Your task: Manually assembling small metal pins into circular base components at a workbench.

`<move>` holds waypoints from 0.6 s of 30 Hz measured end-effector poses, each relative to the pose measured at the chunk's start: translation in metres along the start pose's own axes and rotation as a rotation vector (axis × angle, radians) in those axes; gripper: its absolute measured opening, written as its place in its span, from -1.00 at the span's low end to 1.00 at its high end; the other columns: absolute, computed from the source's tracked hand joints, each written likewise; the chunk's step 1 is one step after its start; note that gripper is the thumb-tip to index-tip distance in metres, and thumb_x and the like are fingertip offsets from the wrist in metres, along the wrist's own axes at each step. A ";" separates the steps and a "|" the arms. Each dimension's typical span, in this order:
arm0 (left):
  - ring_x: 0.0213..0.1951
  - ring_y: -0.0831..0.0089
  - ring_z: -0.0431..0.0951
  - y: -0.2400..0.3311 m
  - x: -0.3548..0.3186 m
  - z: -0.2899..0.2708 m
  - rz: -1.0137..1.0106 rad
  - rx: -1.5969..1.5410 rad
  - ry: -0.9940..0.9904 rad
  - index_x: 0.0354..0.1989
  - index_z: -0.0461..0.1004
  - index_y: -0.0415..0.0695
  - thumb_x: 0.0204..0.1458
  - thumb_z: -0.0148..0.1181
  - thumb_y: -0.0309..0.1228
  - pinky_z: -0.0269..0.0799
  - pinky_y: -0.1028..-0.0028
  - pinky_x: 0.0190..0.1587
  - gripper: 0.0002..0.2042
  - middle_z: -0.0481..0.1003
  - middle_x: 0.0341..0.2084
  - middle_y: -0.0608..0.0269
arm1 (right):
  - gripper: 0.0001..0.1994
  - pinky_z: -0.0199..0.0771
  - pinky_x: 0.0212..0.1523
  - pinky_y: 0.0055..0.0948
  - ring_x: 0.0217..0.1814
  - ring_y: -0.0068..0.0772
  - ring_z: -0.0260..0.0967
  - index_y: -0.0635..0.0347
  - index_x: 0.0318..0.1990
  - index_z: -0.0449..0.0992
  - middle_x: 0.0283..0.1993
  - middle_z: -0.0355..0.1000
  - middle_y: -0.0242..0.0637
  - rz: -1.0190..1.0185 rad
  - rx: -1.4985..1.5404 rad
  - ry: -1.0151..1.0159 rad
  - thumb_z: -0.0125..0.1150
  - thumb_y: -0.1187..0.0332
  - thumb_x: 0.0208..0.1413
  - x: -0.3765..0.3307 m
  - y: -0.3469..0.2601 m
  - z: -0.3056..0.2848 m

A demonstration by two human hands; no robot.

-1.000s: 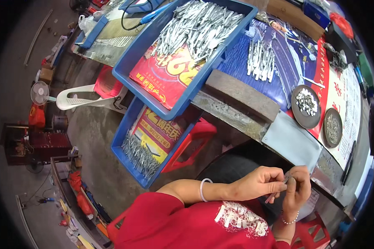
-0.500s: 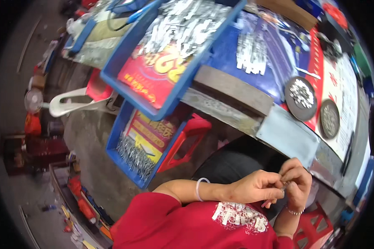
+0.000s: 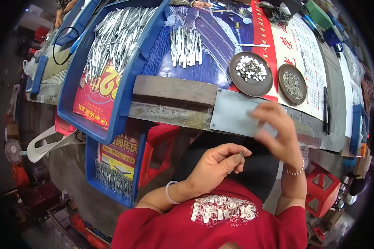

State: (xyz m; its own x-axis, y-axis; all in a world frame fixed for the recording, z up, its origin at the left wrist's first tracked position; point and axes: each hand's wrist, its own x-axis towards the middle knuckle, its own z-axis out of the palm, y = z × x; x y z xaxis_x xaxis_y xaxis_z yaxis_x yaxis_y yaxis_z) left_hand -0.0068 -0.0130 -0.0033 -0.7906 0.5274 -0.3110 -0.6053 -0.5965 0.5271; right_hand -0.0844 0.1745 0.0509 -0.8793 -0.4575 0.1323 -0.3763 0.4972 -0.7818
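My left hand (image 3: pixel 216 166) is closed in a pinch just in front of my body. A small metal piece (image 3: pixel 242 154) pokes out between its thumb and fingers; most of it is covered. Smeared by motion, my right hand (image 3: pixel 276 128) hangs over the light grey plate (image 3: pixel 232 112) at the table's edge, thumb and fingers apart, with nothing visible between them. Beyond it lie a brown dish (image 3: pixel 246 88) of small white and dark pieces and a second brown dish (image 3: pixel 294 98) of fine metal parts.
A blue tray (image 3: pixel 126 89) heaped with slim metal strips stands at the left. Below it, a lower blue tray (image 3: pixel 89 166) holds more metal parts. A row of metal strips (image 3: pixel 186 46) lies on the table behind a brown bar (image 3: pixel 174 90). Red stools (image 3: pixel 322 191) flank me.
My hands have parted: the right moved up toward the grey plate, while the left stays pinched. The view has turned, shifting the table leftward and more level.
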 end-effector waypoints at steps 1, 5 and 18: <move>-0.34 0.58 0.44 0.003 0.001 0.001 0.007 -0.014 0.001 -0.13 0.41 -0.22 0.17 -0.01 -0.50 0.36 0.61 -0.28 -0.85 0.45 -0.39 0.27 | -0.67 0.34 -0.18 -0.39 -0.19 -0.21 0.34 0.25 -0.11 0.48 -0.18 0.32 -0.15 -0.005 -0.151 0.089 0.27 0.44 -0.11 0.010 0.005 -0.003; -0.39 0.58 0.44 0.010 -0.002 -0.001 0.007 -0.016 0.025 -0.14 0.41 -0.23 0.14 0.02 -0.52 0.36 0.62 -0.30 -0.85 0.44 -0.41 0.29 | -0.73 0.27 -0.15 -0.31 -0.16 -0.15 0.30 0.26 -0.16 0.47 -0.21 0.32 -0.16 -0.058 -0.465 0.123 0.23 0.43 -0.08 0.043 0.030 -0.002; -0.58 0.73 0.29 0.017 -0.007 -0.005 0.085 0.051 -0.034 -0.12 0.41 -0.23 0.13 0.07 -0.44 0.14 0.71 -0.56 -0.81 0.36 -0.52 0.42 | -0.79 0.23 -0.19 -0.21 -0.24 -0.04 0.25 0.36 -0.28 0.37 -0.30 0.28 -0.12 -0.099 -0.471 0.044 0.19 0.52 -0.10 0.057 0.024 0.014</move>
State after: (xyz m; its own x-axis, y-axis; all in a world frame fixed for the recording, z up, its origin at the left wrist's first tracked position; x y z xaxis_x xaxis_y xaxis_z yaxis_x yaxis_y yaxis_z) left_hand -0.0121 -0.0300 0.0038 -0.8346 0.4973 -0.2370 -0.5302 -0.6085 0.5904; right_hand -0.1399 0.1499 0.0309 -0.8401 -0.4932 0.2259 -0.5414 0.7369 -0.4047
